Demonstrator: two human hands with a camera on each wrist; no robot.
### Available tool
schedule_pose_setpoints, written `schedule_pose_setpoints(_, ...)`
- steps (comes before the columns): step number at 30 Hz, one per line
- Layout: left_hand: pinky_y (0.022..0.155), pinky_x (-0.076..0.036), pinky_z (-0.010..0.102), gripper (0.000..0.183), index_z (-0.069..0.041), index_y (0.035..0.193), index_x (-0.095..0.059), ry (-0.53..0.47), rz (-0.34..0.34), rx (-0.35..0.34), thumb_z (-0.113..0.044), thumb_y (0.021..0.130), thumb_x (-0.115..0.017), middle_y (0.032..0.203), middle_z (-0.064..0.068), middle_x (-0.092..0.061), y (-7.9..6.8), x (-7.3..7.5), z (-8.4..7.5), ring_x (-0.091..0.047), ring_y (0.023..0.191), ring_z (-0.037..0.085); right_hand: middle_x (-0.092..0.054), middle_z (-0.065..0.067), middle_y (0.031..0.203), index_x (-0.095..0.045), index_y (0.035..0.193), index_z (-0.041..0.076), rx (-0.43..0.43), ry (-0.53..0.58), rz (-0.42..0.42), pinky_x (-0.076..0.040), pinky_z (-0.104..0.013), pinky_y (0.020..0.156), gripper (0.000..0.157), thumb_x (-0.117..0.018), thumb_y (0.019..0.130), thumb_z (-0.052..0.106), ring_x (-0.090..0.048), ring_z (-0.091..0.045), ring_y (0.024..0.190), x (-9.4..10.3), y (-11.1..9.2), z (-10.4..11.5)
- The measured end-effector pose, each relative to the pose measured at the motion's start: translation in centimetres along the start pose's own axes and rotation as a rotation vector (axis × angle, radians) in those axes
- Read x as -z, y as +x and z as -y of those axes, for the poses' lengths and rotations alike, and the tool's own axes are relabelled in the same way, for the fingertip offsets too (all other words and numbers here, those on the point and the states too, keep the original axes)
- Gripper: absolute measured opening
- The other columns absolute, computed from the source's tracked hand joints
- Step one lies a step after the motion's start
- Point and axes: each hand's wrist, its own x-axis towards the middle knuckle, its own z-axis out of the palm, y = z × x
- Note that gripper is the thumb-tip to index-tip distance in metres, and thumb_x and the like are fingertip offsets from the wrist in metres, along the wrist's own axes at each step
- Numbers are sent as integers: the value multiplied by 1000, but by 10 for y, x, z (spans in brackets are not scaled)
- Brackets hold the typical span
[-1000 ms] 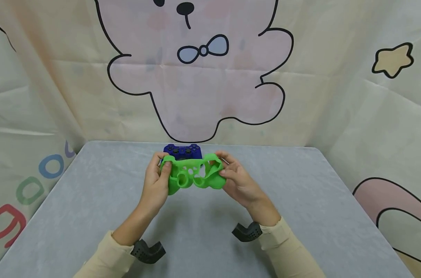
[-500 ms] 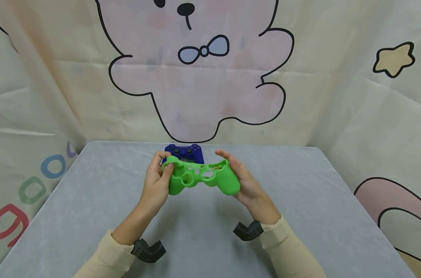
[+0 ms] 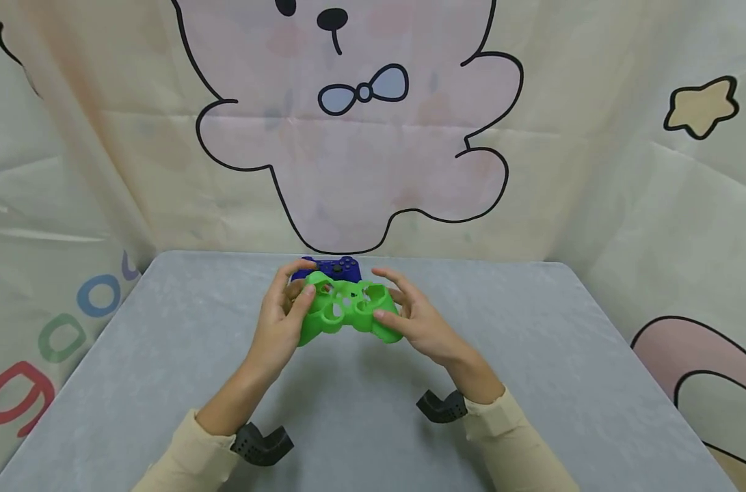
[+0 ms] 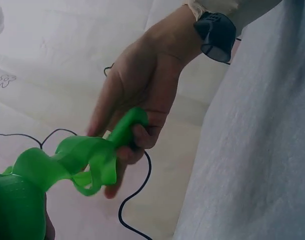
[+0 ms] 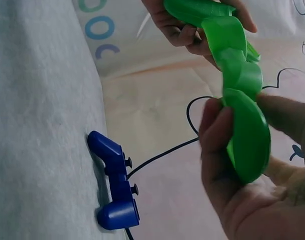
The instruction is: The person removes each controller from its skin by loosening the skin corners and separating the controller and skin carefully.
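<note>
A green silicone game controller cover (image 3: 351, 309), hollow with round openings, is held up above the table between both hands. My left hand (image 3: 277, 316) grips its left end, thumb on the front face and fingers behind. At the other end my right hand (image 3: 427, 324) pinches the right grip, its thumb on the front and its index finger raised off the cover. In the right wrist view the thumb and fingers clasp either side of the green cover (image 5: 248, 135). Behind it, a blue game controller (image 3: 342, 269) lies on the table, partly hidden by the cover and left hand.
The grey cloth-covered table (image 3: 508, 321) stretches around the hands. A printed curtain (image 3: 360, 157) with a cartoon figure hangs at its back edge. Each wrist carries a black camera mount, such as the left mount (image 3: 262, 444).
The cover's right end swung out toward the right hand, then came back in and now faces up more. The right thumb has come onto its front. The left index finger has lifted.
</note>
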Motion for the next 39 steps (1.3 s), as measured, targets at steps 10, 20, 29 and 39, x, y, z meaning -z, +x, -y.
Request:
schedule_pose_setpoints(10,82,-56,23,73,-17,160,-28,110,269,173,-16,98,-66,157,19,-38,5,11,3,-63,123,34,-53,-1,136,-36,153,8,124,42,-213,-55,-17,88,55,-51,102,-3,-61,-6,114,6,-4,8)
schedule_pose_setpoints(20,92,-46,29,42,-7,142,-51,127,235,337,-23,104,-54,141,17,-52,11,19,5,-59,110,16,-55,1,132,-36,151,0,272,-14,-105,-57,-20,85,55,-54,99,-6,-63,-7,109,2,1,11)
schedule_pose_setpoints(29,67,-50,23,47,-11,145,-50,158,23,378,-3,99,-44,118,18,-69,11,10,9,-62,80,9,-51,-14,144,-40,149,-3,324,-149,-61,-58,-23,83,53,-56,98,-8,-64,-8,108,-7,-2,10)
schedule_pose_setpoints(39,66,-52,30,24,-14,126,-56,254,-51,306,-22,108,-42,98,16,-65,9,11,8,-62,76,19,-50,-27,143,-42,151,0,106,-263,-205,-59,-22,75,54,-56,99,-5,-71,-27,104,-9,4,1)
